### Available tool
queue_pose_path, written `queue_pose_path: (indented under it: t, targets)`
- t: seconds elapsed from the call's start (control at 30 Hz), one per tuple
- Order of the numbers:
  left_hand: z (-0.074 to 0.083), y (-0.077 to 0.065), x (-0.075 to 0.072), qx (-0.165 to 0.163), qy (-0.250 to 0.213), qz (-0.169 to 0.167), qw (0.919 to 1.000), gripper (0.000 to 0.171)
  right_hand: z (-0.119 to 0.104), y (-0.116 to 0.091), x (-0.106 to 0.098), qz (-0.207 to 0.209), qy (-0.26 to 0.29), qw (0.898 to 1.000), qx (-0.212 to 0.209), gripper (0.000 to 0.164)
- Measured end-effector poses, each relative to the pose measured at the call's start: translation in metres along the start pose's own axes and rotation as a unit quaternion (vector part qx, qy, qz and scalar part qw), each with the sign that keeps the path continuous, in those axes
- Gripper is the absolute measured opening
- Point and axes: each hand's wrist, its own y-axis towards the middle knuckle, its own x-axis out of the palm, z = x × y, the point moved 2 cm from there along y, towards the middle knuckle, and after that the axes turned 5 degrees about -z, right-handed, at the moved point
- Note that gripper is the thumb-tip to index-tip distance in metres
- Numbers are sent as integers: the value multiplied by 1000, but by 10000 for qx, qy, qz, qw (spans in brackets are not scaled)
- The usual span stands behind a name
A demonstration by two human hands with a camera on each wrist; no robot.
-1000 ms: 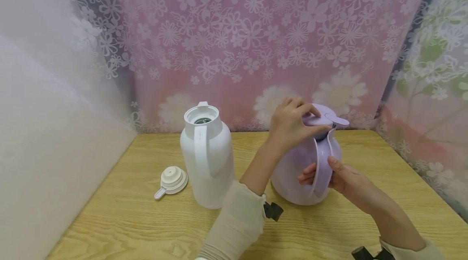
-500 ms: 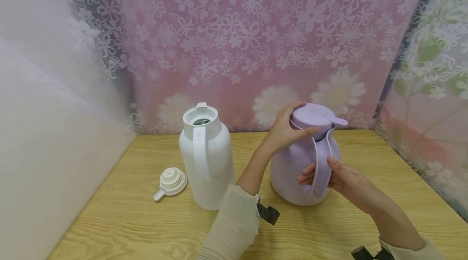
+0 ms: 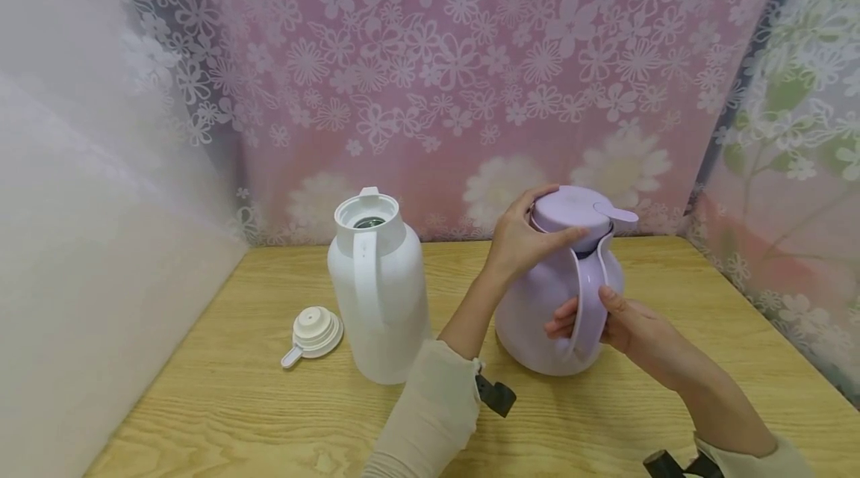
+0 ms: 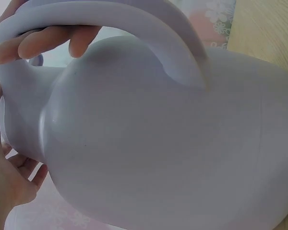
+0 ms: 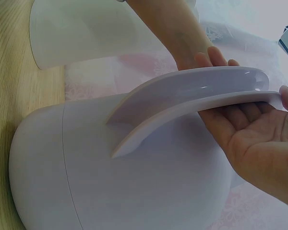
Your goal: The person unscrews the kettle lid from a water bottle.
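Note:
A pale purple thermos jug (image 3: 537, 321) stands upright on the table, its handle (image 3: 591, 306) facing the person. My left hand (image 3: 517, 243) holds the round lid (image 3: 571, 210) from the left, thumb along the near side and fingers round the far side. The lid's lever (image 3: 618, 215) points right, and a dark gap shows beneath it by the handle's top. My right hand (image 3: 634, 328) grips the handle; its fingers pass through the loop and the thumb lies on the outside. In the right wrist view, the right palm (image 5: 259, 143) is beside the handle.
To the left a white thermos jug (image 3: 379, 299) stands with its mouth uncovered. Beside it a white stopper (image 3: 316, 328) lies upside down on the wooden table (image 3: 222, 403). Flowered sheets (image 3: 430, 75) hang behind and on the right; a pale wall (image 3: 121, 202) rises on the left.
My left hand has slid from over the top of the lid down to its left side, its fingers now round the far edge. The right hand keeps its hold on the handle.

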Motion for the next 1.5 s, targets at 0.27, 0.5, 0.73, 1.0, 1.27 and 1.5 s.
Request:
queue_pose_path:
  t: [0.27, 0.5, 0.73, 1.0, 1.27, 1.5]
  targets:
    - [15, 5, -4, 385, -342, 404, 9979, 66, -1, 0, 1, -34, 30, 10000, 67, 58]
    - [28, 9, -11, 757, -593, 527, 9940, 66, -1, -1, 0, 40, 32, 9999, 152, 58]
    - [31, 6, -16, 900, -763, 562, 9914, 66, 0, 0, 0, -107, 58, 9999, -9, 58]
    - [37, 0, -23, 958, -965, 626, 9887, 64, -1, -1, -1, -97, -10, 9999, -27, 58]
    - [36, -12, -28, 857, -1608, 644, 9811, 61, 0, 0, 0, -65, -42, 10000, -42, 57]
    - [31, -24, -30, 677, -1886, 619, 9778, 61, 0, 0, 0, -52, -119, 9999, -58, 56]
